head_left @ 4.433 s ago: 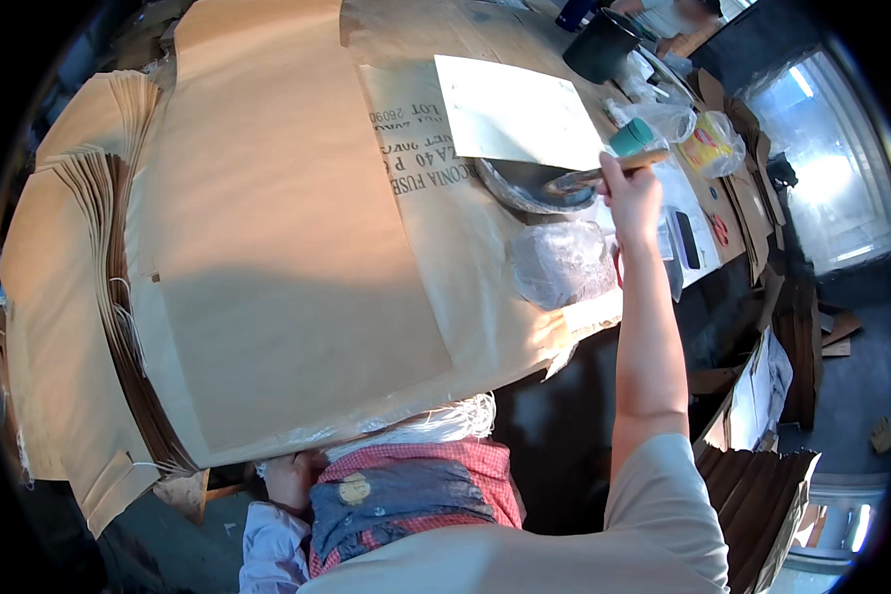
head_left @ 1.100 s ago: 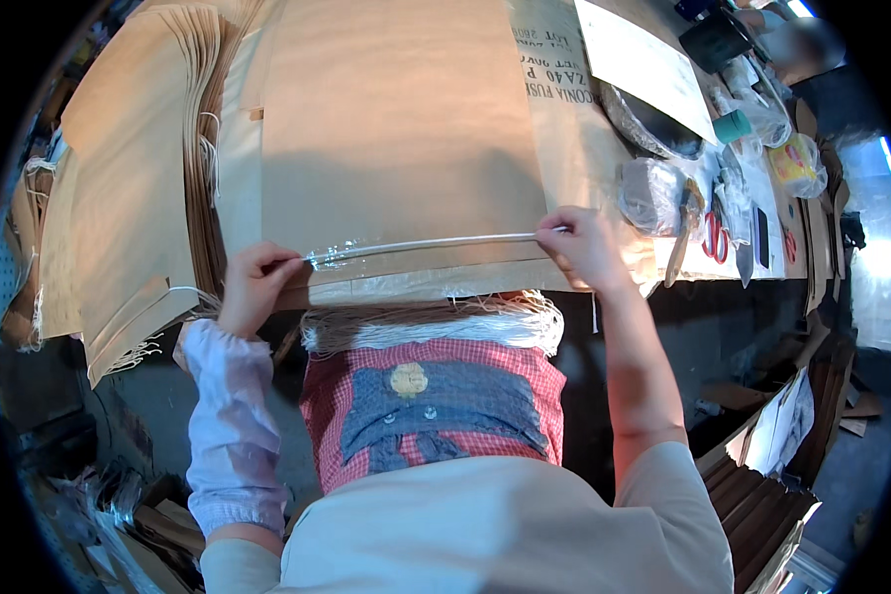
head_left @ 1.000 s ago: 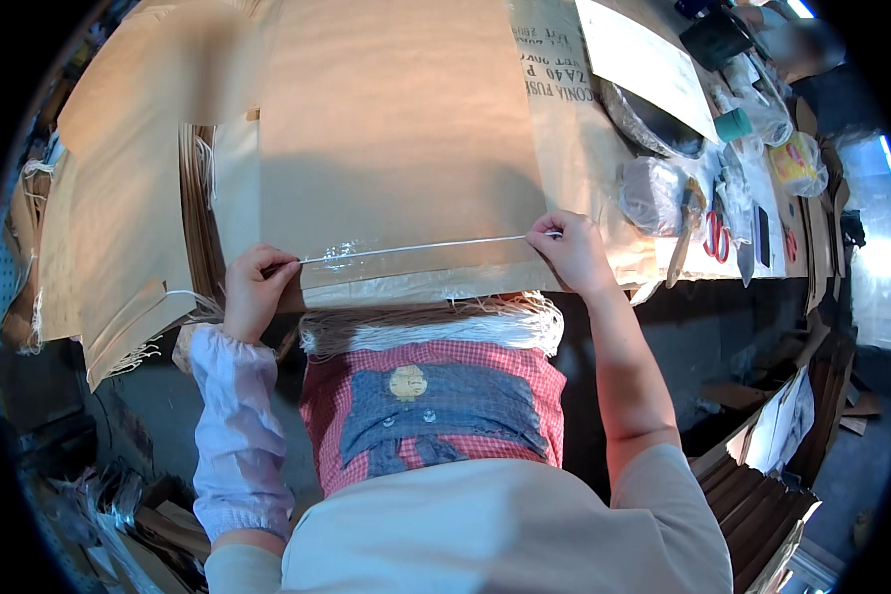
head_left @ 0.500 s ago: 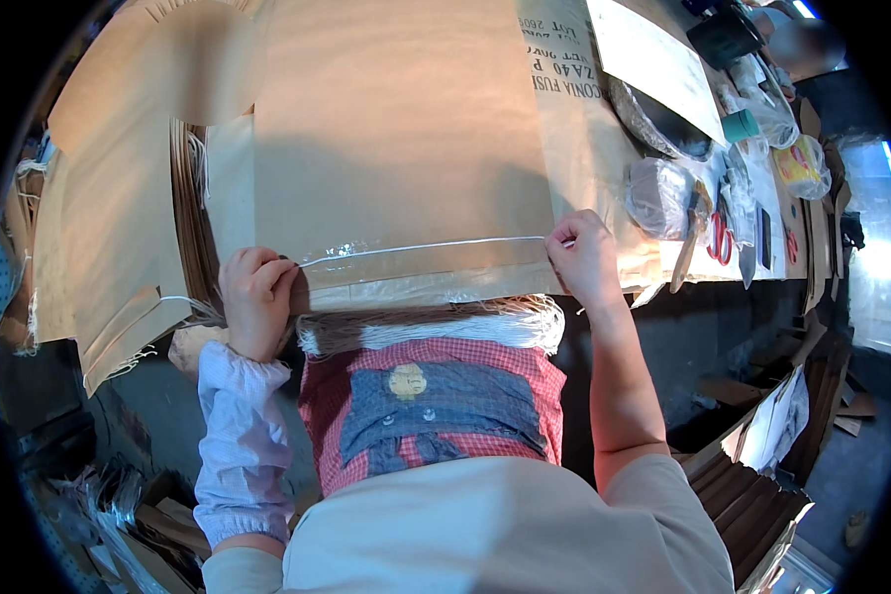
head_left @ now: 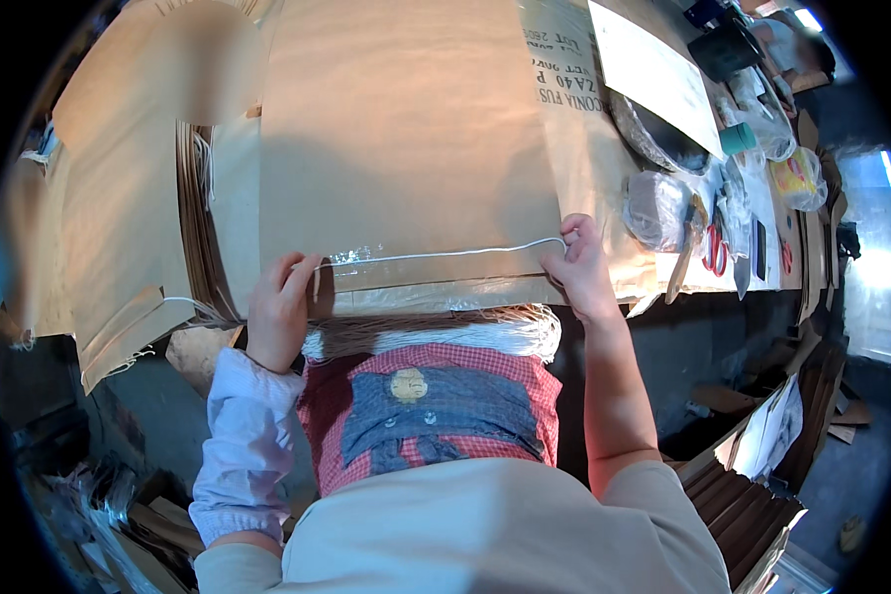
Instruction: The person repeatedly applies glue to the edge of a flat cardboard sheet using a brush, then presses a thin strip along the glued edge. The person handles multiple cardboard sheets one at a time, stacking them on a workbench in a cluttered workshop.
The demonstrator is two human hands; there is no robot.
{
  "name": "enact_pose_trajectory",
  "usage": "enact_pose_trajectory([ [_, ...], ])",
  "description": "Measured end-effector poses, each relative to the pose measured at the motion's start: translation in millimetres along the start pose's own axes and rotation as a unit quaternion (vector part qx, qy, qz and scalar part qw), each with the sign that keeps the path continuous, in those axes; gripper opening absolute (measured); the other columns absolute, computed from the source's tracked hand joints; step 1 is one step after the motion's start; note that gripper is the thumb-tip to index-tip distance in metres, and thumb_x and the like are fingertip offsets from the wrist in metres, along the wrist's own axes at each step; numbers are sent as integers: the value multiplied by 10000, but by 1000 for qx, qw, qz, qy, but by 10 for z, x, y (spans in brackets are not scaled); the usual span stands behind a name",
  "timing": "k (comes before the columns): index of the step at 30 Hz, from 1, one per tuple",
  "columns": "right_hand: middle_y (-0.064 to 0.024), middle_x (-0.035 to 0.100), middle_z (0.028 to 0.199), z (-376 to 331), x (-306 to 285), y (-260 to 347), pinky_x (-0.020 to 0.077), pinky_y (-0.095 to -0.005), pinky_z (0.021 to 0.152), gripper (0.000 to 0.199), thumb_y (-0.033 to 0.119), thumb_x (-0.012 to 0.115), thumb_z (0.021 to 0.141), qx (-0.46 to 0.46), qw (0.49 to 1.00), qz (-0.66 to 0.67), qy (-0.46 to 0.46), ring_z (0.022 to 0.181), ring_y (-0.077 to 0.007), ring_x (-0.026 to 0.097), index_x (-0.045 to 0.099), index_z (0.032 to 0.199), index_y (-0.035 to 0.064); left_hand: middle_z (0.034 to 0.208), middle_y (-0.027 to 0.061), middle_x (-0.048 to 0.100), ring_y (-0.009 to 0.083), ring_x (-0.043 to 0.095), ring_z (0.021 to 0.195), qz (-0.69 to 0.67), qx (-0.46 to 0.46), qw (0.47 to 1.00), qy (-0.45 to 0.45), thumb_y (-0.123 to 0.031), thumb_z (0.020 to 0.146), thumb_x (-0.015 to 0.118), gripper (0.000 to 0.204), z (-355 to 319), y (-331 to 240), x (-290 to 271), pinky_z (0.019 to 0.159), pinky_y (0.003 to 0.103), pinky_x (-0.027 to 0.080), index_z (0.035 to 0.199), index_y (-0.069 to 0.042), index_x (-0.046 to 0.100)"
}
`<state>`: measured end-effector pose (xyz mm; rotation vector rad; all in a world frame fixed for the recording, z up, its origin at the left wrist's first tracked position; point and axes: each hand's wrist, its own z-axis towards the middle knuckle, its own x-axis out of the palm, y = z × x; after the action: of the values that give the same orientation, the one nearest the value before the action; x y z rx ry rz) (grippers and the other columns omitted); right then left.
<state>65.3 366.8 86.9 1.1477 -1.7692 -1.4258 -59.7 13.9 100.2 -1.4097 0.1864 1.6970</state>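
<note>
A white string runs across the near part of a large brown paper sheet. My left hand pinches its left end between thumb and fingers at the sheet's left side. The other end sits in the closed fingers of my right hand, by the sheet's right side. The string bows slightly near my right hand. A shiny wet-looking patch lies beside the string near my left hand. On my lap, below the table edge, rests a thick bundle of white strings over a red checked cloth.
Stacked folded brown paper stands left of the sheet. At right lie red-handled scissors, a knife, a plastic-wrapped bundle, a dark bowl and a white board. Pleated brown paper sits low at the right.
My left hand has shifted right and its fingers have straightened somewhat. The string, stretched straighter before, now sags and curves near my right hand, which has moved slightly.
</note>
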Motion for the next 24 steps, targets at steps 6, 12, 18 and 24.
enact_pose_trajectory([
  [6, 21, 518, 776, 1, 117, -115, 388, -228, 562, 304, 37, 722, 703, -153, 918, -356, -87, 659, -52, 446, 480, 886, 56, 1065, 143, 569, 335, 536, 992, -60, 31, 992, 109, 75, 752, 556, 345, 39, 106, -116, 850, 394, 453, 1079, -9, 624],
  [12, 35, 443, 686, -16, -60, 141, 328, -191, 503, 278, -1, 695, 725, 55, 995, -56, 68, 578, -28, 378, 448, 840, 56, 1089, 160, 553, 330, 534, 1022, -152, -23, 977, 151, 52, 767, 574, 315, 82, 130, -205, 886, 370, 440, 1078, 22, 615],
  [18, 29, 459, 672, 56, -83, -35, 327, -189, 437, 342, -8, 699, 760, 0, 988, -141, 55, 535, -33, 434, 376, 777, 104, 1040, 145, 554, 322, 532, 998, -128, -13, 984, 127, 71, 728, 569, 328, 111, 89, -158, 865, 372, 447, 1047, 17, 618],
  [24, 47, 430, 675, 84, -89, 14, 323, -202, 462, 358, -39, 707, 684, -10, 989, -120, 83, 580, -26, 437, 385, 776, 87, 1095, 162, 545, 333, 529, 1032, -126, -10, 982, 142, 30, 735, 598, 350, 92, 130, -148, 897, 369, 437, 1084, 18, 610],
])
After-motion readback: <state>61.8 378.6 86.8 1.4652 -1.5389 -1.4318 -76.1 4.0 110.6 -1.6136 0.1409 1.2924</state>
